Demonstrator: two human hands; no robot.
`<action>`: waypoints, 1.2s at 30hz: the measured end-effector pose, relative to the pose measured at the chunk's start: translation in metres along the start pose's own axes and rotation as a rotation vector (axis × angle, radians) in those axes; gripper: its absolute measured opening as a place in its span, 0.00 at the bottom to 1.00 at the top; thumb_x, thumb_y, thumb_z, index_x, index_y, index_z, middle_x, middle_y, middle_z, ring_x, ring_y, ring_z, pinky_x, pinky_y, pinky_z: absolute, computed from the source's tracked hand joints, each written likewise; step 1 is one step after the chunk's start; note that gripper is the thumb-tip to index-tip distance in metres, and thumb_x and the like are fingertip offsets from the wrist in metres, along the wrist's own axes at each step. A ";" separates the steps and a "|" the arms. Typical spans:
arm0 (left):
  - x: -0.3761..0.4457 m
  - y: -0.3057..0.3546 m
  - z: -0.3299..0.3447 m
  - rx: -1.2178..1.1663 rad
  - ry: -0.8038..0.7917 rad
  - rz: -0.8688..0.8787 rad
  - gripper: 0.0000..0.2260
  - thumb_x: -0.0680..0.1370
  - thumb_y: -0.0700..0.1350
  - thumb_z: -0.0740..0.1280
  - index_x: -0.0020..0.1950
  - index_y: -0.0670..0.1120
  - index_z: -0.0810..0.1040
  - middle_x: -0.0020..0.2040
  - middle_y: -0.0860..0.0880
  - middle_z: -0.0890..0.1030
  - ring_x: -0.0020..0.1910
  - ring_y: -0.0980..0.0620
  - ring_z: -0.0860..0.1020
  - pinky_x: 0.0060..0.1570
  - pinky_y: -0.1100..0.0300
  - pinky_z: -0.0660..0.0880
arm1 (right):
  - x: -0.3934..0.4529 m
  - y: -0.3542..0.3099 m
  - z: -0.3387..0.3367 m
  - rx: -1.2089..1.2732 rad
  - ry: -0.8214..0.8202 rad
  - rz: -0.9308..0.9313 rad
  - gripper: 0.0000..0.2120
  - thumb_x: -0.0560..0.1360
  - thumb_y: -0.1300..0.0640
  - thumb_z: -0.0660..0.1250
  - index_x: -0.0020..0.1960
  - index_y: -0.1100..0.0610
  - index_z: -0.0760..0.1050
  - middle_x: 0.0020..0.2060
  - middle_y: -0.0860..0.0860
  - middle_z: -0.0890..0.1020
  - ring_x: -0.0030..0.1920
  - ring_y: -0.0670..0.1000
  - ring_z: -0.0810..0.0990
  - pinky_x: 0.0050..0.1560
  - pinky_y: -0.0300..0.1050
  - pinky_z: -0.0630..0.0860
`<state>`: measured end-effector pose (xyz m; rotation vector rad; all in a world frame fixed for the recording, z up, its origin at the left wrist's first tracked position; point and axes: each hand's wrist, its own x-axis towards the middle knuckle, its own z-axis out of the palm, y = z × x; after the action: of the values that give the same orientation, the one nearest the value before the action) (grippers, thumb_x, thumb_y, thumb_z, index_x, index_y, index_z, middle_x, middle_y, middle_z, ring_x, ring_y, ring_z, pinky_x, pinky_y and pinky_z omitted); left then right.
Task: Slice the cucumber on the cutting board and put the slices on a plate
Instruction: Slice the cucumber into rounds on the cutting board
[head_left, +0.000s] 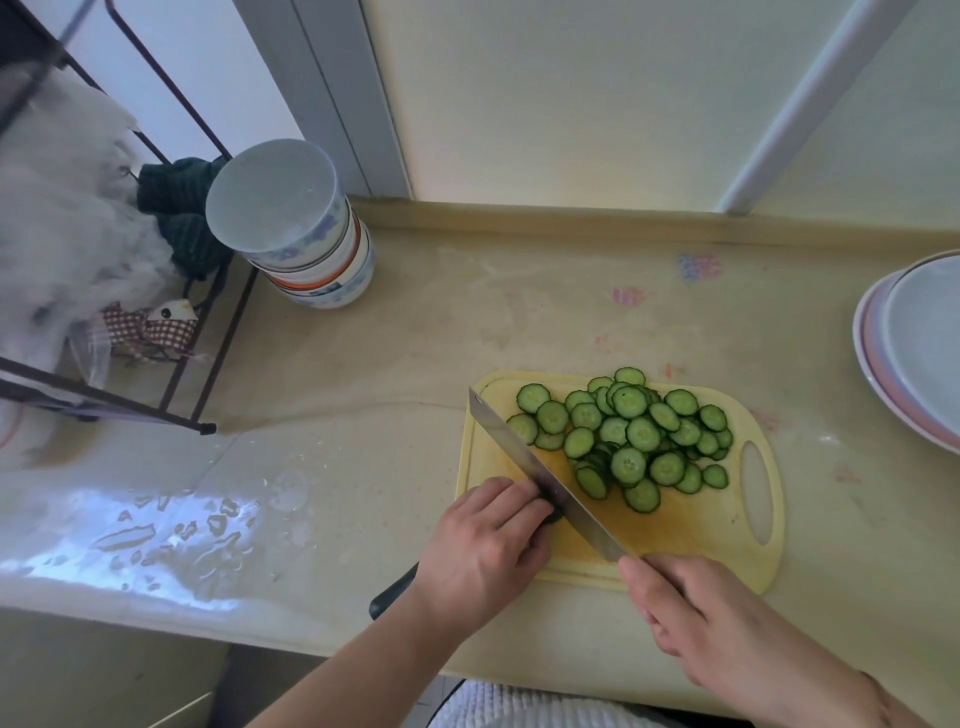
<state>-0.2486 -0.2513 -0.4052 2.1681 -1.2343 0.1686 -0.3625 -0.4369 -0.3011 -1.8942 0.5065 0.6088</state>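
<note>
Cucumber: only a short dark-green stub (555, 514) is left, pinned on the cutting board (691, 525) under the fingertips of the left hand (488, 540).
Left hand: fingers curled down over the stub, pressing it against the board, just beside the flat of the blade.
Right hand: the right hand (691, 608) is closed round the knife handle, which its fingers hide; it sits at the near edge of the board.
Knife: the knife (540, 475) runs away from the right hand, slanting to the far left, its edge down at the stub beside the left fingertips.
Slices: a loose heap of round slices (631, 439) lies on the board beyond the blade, on the right hand's side and farther out.
Plates: stacked pale plates (919, 353) sit well off to the right, beyond the board, with no slices on them.
Step in hand: the last cuts, by the look of it; slicing seems nearly finished and plating not yet begun.
Next move: likely one or two careful cuts with fingertips tucked back, since little stub remains to hold, then carrying the slices across to a plate.
Other items: a dark handle (395, 590) pokes out from under the left wrist; upturned bowls (306, 244) are stacked far off on the left.
Surface: a pale beige countertop (395, 353), wet with puddles to the left of the left hand.
Room: a wire rack (197, 332) holding cloths stands at far left; pale wall panels rise behind the counter.
</note>
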 end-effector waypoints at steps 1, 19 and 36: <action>0.000 0.000 0.000 0.001 -0.001 -0.003 0.04 0.76 0.39 0.72 0.50 0.44 0.84 0.51 0.50 0.83 0.48 0.49 0.80 0.47 0.57 0.79 | 0.001 0.000 0.000 0.001 -0.007 0.001 0.26 0.71 0.32 0.52 0.36 0.55 0.65 0.21 0.45 0.65 0.23 0.42 0.63 0.25 0.32 0.61; 0.000 -0.007 0.001 -0.007 0.015 -0.010 0.03 0.76 0.39 0.72 0.48 0.43 0.84 0.45 0.49 0.82 0.42 0.47 0.79 0.40 0.55 0.78 | 0.015 0.002 0.006 -0.015 0.016 -0.015 0.26 0.72 0.31 0.53 0.35 0.54 0.63 0.23 0.44 0.63 0.24 0.43 0.61 0.25 0.34 0.59; 0.002 -0.005 -0.001 -0.022 0.022 0.007 0.03 0.78 0.39 0.70 0.48 0.43 0.84 0.48 0.48 0.82 0.43 0.46 0.79 0.41 0.55 0.78 | 0.014 0.001 0.006 -0.036 -0.013 0.000 0.26 0.73 0.32 0.52 0.35 0.54 0.64 0.22 0.44 0.65 0.24 0.43 0.62 0.26 0.34 0.60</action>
<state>-0.2427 -0.2504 -0.4058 2.1379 -1.2257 0.1802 -0.3535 -0.4329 -0.3125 -1.9228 0.4902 0.6336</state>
